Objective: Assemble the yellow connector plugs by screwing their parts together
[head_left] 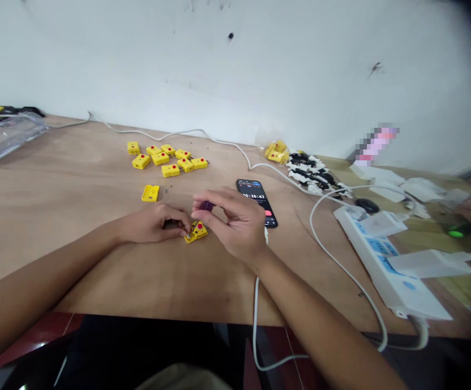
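Note:
My left hand (157,223) has its fingertips pinched on a small yellow connector (198,233) with a red spot, its inner side partly showing. The fingers cover its left end. Just above it, my right hand (235,219) grips a small dark purple object (206,206) between thumb and fingers; its lower part cannot be made out. A loose yellow connector cover (150,193) lies open side up beyond my left hand. Tiny metal screws (171,186) rest beside this cover.
Several yellow connectors (161,158) lie farther back. A phone (256,201) showing a timer is behind my right hand. On the right are bagged yellow parts (276,153), black-and-white parts (310,173) and a power strip (389,265) with cables. A clear plastic tray (11,135) sits far left.

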Demonstrator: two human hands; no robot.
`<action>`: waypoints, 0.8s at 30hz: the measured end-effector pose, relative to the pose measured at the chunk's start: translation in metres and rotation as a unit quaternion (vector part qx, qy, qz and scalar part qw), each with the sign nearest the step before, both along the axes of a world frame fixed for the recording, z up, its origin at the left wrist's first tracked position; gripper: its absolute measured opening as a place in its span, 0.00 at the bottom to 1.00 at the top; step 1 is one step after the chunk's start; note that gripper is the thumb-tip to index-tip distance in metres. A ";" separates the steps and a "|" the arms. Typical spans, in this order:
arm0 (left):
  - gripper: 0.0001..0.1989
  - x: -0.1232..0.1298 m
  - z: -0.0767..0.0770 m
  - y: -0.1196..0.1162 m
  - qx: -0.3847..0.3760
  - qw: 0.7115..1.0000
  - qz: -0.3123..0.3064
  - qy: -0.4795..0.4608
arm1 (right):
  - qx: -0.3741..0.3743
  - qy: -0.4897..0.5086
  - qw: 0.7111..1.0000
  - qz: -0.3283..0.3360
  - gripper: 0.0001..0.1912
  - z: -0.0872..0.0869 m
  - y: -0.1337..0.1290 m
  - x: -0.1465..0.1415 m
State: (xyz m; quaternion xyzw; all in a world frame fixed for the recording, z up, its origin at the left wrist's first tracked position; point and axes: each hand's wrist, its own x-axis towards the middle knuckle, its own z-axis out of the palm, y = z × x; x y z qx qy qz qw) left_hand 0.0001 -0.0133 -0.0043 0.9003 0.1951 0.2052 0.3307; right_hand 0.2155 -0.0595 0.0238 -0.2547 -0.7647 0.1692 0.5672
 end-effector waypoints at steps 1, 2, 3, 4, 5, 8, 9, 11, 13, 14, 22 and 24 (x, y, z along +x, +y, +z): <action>0.05 0.000 0.000 0.000 0.001 1.000 0.002 0.005 | 0.011 0.007 1.000 -0.014 0.12 0.000 0.000 -0.001; 0.06 0.000 0.000 0.000 0.002 1.000 0.004 0.011 | 0.019 0.009 1.000 -0.018 0.12 0.000 0.000 -0.001; 0.06 -0.001 0.000 0.000 0.003 1.000 0.005 0.013 | 0.024 0.004 1.000 -0.011 0.13 0.001 -0.001 -0.001; 0.06 0.000 0.001 0.000 0.005 1.000 0.005 0.012 | 0.026 -0.006 1.000 0.002 0.13 0.002 -0.002 -0.001; 0.06 0.000 0.002 0.000 0.004 1.000 0.003 0.010 | 0.023 -0.018 0.999 0.019 0.14 0.003 -0.003 0.000; 0.06 0.001 0.003 -0.001 -0.001 1.000 -0.007 -0.001 | -0.009 -0.031 0.999 0.037 0.15 0.005 -0.004 0.001; 0.06 0.001 0.004 -0.001 -0.001 1.000 -0.008 -0.004 | -0.014 -0.024 0.999 0.023 0.14 0.005 -0.004 0.001; 0.05 0.001 0.004 -0.001 0.001 1.000 -0.004 -0.004 | -0.004 0.000 1.000 -0.031 0.10 0.003 -0.003 0.000; 0.05 0.001 0.003 -0.001 0.001 1.000 -0.001 0.003 | 0.020 0.015 0.997 -0.071 0.09 0.002 -0.002 -0.001; 0.05 0.001 0.003 -0.001 0.001 1.000 -0.001 0.004 | 0.030 0.012 0.997 -0.068 0.09 0.002 -0.001 -0.002; 0.05 0.001 0.002 0.000 -0.003 1.000 -0.010 -0.014 | 0.019 -0.003 1.000 -0.020 0.11 0.005 0.000 -0.005; 0.05 0.000 0.001 0.001 -0.005 1.000 -0.012 -0.009 | 0.051 0.006 0.998 -0.047 0.10 0.005 0.001 -0.005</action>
